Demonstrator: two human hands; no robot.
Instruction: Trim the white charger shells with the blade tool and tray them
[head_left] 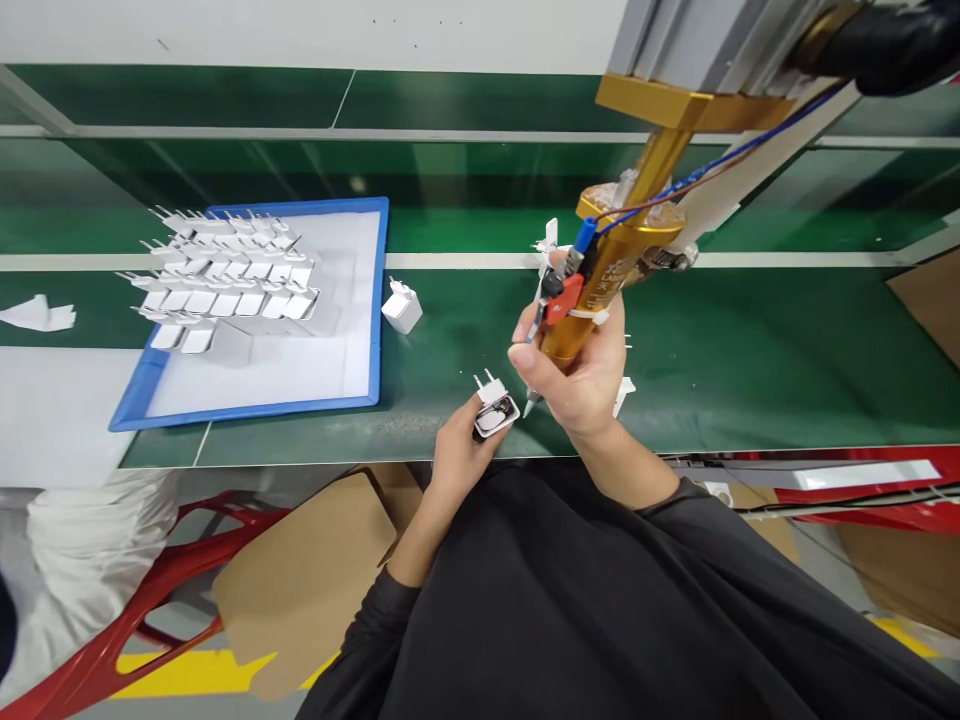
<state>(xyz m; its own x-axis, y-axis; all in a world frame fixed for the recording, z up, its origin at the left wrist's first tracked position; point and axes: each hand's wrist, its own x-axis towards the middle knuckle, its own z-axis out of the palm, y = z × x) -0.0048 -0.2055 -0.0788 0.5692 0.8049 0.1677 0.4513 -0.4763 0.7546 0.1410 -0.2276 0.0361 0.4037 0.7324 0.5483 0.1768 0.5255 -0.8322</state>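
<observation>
- Head view shows a small white plastic plug housing with two metal prongs [495,408] pinched in the left hand [459,455], held just above the near edge of the green surface [750,360], its open side turned up.
- Left grip is closed round the housing, with fingers below and at its side.
- Right hand [581,375] is wrapped tightly round a gold metal dispensing tool with a red clip and blue and red wires [600,285]; its thin tip points down, just beside the housing. Whether the tip touches it cannot be told.
- The tool hangs from a gold bracket on a grey metal frame [720,50] at upper right.
- Another white plug housing [403,305] stands alone on the surface, just right of a blue-rimmed white tray [379,300].
- Rows of white plug housings [225,280] fill the tray's far left part.
- A few more white plug parts [622,392] lie behind the right hand, partly hidden.
- Below the surface edge are brown cardboard sheets [300,580], a red plastic frame [135,620] and a white bag [90,550].
</observation>
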